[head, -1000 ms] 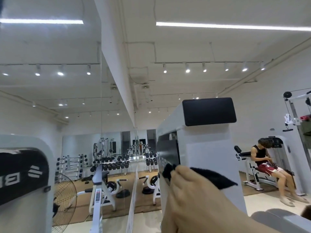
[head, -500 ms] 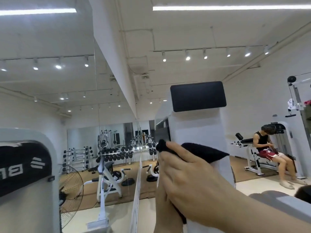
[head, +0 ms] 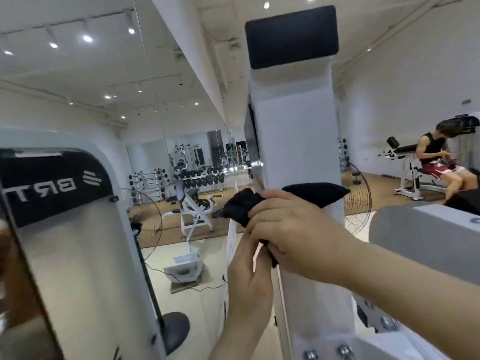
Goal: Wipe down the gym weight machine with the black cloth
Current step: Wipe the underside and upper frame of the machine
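The white upright column of the weight machine (head: 296, 141) stands straight ahead, with a black pad (head: 291, 35) at its top. A black cloth (head: 315, 194) is bunched against the column's front at mid height, one corner poking out to the right. My right hand (head: 293, 229) grips the cloth from the right and presses it on the column. My left hand (head: 246, 276) comes up from below and holds the cloth's lower end, its fingers partly hidden under the right hand.
A second white machine housing with a black logo panel (head: 52, 183) stands close at the left. A grey bar (head: 426, 229) crosses at the right. A person (head: 439, 162) sits on a bench machine at the far right. A floor fan (head: 145, 224) and dumbbell racks (head: 148, 183) stand behind.
My view has tilted down, so the column stands higher in the frame. My right hand slid the cloth along the column, and my left hand has come up to hold the cloth's lower end.
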Tool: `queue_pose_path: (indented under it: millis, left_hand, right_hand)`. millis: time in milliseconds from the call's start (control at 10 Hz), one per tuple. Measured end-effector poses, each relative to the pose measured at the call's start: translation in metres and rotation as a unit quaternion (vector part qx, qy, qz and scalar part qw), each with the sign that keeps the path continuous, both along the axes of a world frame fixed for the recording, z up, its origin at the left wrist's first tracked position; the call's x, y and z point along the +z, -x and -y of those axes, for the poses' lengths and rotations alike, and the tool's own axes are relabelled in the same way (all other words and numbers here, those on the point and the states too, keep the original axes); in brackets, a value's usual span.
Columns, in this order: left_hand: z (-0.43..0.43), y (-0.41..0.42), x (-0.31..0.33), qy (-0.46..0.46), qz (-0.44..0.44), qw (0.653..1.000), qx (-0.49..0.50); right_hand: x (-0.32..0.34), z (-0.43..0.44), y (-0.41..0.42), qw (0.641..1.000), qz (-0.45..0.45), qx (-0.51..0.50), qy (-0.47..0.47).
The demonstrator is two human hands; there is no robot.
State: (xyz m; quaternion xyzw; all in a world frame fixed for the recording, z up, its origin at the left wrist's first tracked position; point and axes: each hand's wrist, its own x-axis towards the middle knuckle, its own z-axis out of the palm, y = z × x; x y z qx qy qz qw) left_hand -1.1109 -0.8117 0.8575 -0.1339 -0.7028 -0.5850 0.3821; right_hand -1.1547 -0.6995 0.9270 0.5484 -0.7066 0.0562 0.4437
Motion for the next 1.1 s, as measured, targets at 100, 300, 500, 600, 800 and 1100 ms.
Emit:
queue_pose_path:
  millis: [100, 300, 500, 600, 800, 1100]
  left_hand:
    - [0.0, -0.004, -0.023, 0.028, 0.029, 0.999, 0.031]
    - [-0.009, -0.032, -0.05, 0.106, 0.097, 0.983, 0.117]
    - [-0.034, -0.008, 0.052, 0.256, -0.099, 0.921, 0.277]
    - [-0.033, -0.001, 0.032, 0.28, -0.146, 0.884, 0.346]
    - [-0.032, -0.021, -0.09, 0.393, -0.091, 0.848, 0.342]
    - [-0.077, -0.068, -0.084, 0.3, 0.074, 0.93, 0.198]
  right_hand:
    - [-0.039, 0.007, -0.007, 0.993, 0.061, 0.021, 0.103]
    - [-0.131, -0.005, -0.033, 0.929, 0.163, 0.031, 0.33]
    - [-0.07, -0.016, -0.027, 0.813, 0.201, -0.038, 0.546]
    - [-0.087, -0.013, -0.029, 0.814, 0.227, -0.016, 0.535]
    - [-0.168, -0.012, -0.053, 0.802, 0.328, -0.112, 0.486]
    - [-0.136, -0.079, -0.094, 0.832, 0.425, -0.268, 0.235]
